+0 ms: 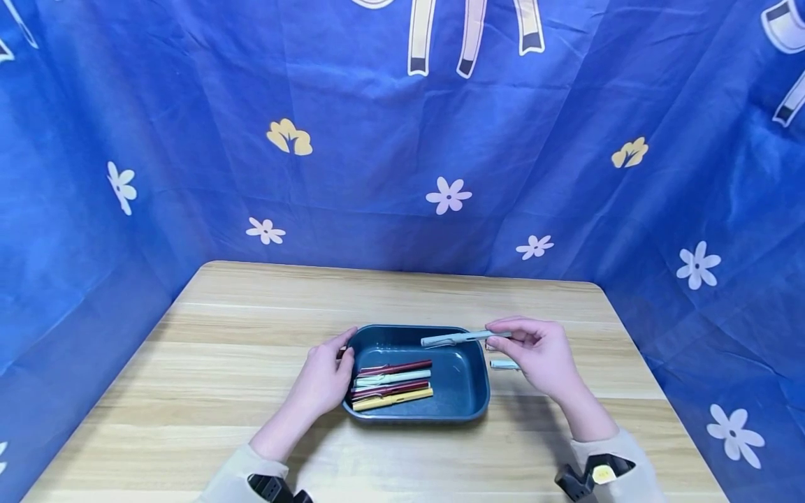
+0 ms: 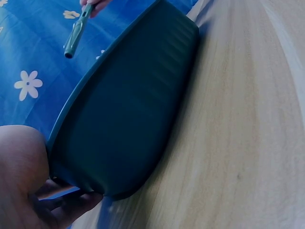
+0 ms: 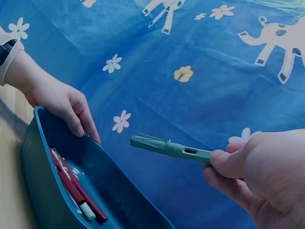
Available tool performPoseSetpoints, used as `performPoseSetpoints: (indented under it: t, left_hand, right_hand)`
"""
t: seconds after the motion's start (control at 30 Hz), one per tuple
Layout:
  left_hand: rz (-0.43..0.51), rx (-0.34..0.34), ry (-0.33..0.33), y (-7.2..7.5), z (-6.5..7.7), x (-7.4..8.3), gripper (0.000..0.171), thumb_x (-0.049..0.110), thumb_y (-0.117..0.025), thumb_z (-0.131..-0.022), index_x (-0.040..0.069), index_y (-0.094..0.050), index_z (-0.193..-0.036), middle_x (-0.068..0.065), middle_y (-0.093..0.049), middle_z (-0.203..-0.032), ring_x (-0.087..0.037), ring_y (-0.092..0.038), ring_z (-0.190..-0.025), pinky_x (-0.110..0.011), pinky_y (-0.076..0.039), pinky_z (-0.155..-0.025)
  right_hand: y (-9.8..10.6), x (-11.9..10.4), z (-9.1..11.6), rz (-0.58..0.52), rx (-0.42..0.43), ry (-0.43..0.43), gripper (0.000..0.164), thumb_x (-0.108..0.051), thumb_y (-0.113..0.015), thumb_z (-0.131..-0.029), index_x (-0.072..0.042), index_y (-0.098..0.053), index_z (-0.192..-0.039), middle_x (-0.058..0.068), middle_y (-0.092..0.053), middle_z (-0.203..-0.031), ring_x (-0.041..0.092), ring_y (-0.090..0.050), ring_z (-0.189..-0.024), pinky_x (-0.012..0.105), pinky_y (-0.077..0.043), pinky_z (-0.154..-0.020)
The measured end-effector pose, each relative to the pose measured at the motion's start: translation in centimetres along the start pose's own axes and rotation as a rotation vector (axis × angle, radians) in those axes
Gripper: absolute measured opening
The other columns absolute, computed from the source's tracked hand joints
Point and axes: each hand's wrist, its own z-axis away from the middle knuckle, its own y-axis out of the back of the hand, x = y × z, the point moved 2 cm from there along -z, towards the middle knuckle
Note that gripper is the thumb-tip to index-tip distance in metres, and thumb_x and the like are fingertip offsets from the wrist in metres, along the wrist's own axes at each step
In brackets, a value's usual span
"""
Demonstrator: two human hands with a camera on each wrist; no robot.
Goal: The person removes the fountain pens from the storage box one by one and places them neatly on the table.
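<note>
1. Pale sleeves (image 1: pixel 233 476) reach in from the near side of the box (image 1: pixel 453 381), each wearing a dark wrist mount (image 1: pixel 270 487).
2. Light, wood-grained worktop (image 1: pixel 251 314) spreads out all around the box, with its rounded far corners well beyond it.
3. Deep blue cloth (image 1: pixel 365 140), creased, hangs beyond the box and to both sides of it, printed with white flowers (image 1: pixel 448 195), yellow leafy shapes (image 1: pixel 289 136) and dark-footed animal legs (image 1: pixel 420 38).
4. Dark teal and round-cornered, the box sits open on the wood. At its left end the left hand (image 1: pixel 323 377) has its fingers curled over the rim, grasping it.
5. Above the far right corner of the box, the right hand (image 1: pixel 544 353) pinches a blue-green pen (image 1: pixel 465 338) between thumb and fingers. It's slim, with a long clip and a slot in the barrel, its clip end pointing over the box.
6. Side by side in the box's left half lie dark red pens (image 1: pixel 402 366), a mint pen (image 1: pixel 402 376) and, nearest the person, a yellow pen (image 1: pixel 402 397).
7. Just right of the box, a light blue pen (image 1: pixel 503 365) shows partly from behind the right hand.
</note>
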Motion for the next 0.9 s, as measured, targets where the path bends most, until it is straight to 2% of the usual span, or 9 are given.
performPoseSetpoints:
  t: [0.17,0.33,0.5,0.7,0.9]
  left_hand:
    - [0.000,-0.004,0.010,0.0,-0.1,0.0,0.045,0.008,-0.056,-0.107,-0.004,-0.056,-0.150,-0.026,-0.060,-0.144,-0.037,-0.058,-0.134,-0.056,-0.045,-0.112]
    - [0.000,-0.004,0.004,-0.1,-0.1,0.0,0.045,0.008,-0.056,-0.106,-0.004,-0.056,-0.149,-0.026,-0.061,-0.143,-0.037,-0.060,-0.132,-0.055,-0.046,-0.111]
    - [-0.001,-0.009,-0.006,-0.2,-0.2,0.0,0.045,0.008,-0.055,-0.107,-0.004,-0.056,-0.150,-0.026,-0.060,-0.144,-0.036,-0.060,-0.132,-0.055,-0.046,-0.112]
    - [-0.001,-0.012,0.002,-0.1,-0.1,0.0,0.045,0.008,-0.056,-0.107,-0.004,-0.056,-0.150,-0.027,-0.060,-0.144,-0.037,-0.061,-0.131,-0.055,-0.047,-0.111]
    - [-0.002,-0.016,0.007,-0.1,0.0,0.0,0.045,0.008,-0.055,-0.107,-0.004,-0.055,-0.150,-0.026,-0.059,-0.145,-0.038,-0.059,-0.133,-0.055,-0.046,-0.112]
  right_hand:
    - [1.2,-0.3,0.5,0.027,0.023,0.017,0.019,0.008,-0.081,-0.088,0.003,-0.081,-0.106,0.018,-0.077,-0.108,0.017,-0.078,-0.090,0.030,-0.064,-0.074]
    - [2.5,-0.2,1.4,0.038,0.063,0.034,0.021,0.010,-0.082,-0.087,0.004,-0.081,-0.107,0.017,-0.078,-0.108,0.018,-0.077,-0.089,0.027,-0.063,-0.069]
    - [4.2,0.5,2.6,0.041,0.118,0.034,0.021,0.012,-0.083,-0.084,0.008,-0.080,-0.105,0.017,-0.078,-0.108,0.015,-0.077,-0.091,0.025,-0.063,-0.073]
    - [6.1,1.4,3.7,-0.015,0.159,0.050,0.022,0.017,-0.080,-0.083,0.014,-0.076,-0.104,0.013,-0.079,-0.107,0.015,-0.077,-0.096,0.026,-0.063,-0.079]
    - [7.5,2.5,4.5,-0.091,0.162,0.064,0.023,0.023,-0.078,-0.081,0.020,-0.073,-0.104,0.009,-0.079,-0.106,0.016,-0.077,-0.097,0.026,-0.063,-0.080]
